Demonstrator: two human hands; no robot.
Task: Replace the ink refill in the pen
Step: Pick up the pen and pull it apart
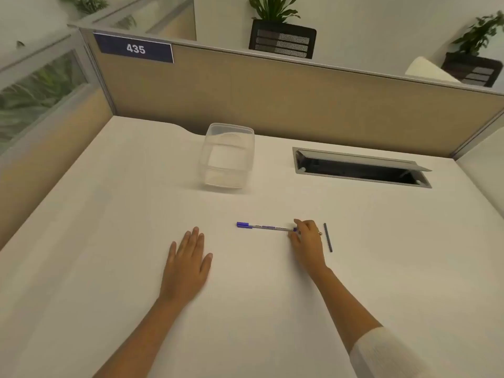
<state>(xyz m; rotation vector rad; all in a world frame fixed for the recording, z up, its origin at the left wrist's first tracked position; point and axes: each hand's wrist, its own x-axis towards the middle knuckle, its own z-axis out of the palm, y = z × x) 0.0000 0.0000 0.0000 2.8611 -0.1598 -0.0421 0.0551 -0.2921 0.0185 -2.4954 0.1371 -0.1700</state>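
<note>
On the white desk, the right hand pinched the pen at its end, left hand spread flat; light, slick, probably best gripped mid-barrel.

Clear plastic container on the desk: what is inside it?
Nothing distinct shows inside the clear plastic container; only pale reflections and the white desk through its walls. Its floor is too blurred to rule out something small.
</note>
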